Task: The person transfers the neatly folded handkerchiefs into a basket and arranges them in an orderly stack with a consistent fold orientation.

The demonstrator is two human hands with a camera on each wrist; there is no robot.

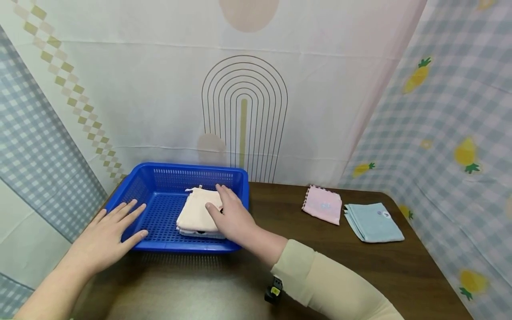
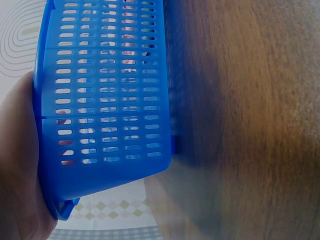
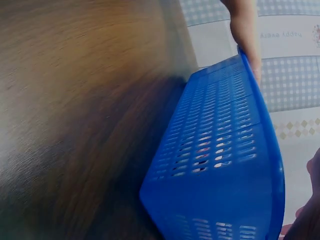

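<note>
A blue plastic basket (image 1: 188, 246) with slotted walls stands on the table. Inside it, toward the right, lies a stack of folded cloths (image 1: 198, 211) with a cream one on top. My right hand (image 1: 236, 218) reaches over the basket's right side, its fingers extended over the right part of the stack and covering some of it. At the basket's front left corner, my left hand (image 1: 106, 233) lies over the rim with the fingers spread and straight. From the left wrist, the basket's slotted front wall (image 2: 110, 90) fills much of the view, the left hand beside its rim.
To the right on the brown wooden table (image 1: 180, 284) lie a folded pink cloth (image 1: 323, 206) with a checked edge and a folded light blue cloth (image 1: 376, 224). A patterned curtain (image 1: 160, 102) hangs behind the table, and checked fabric (image 1: 440, 155) hangs at the right.
</note>
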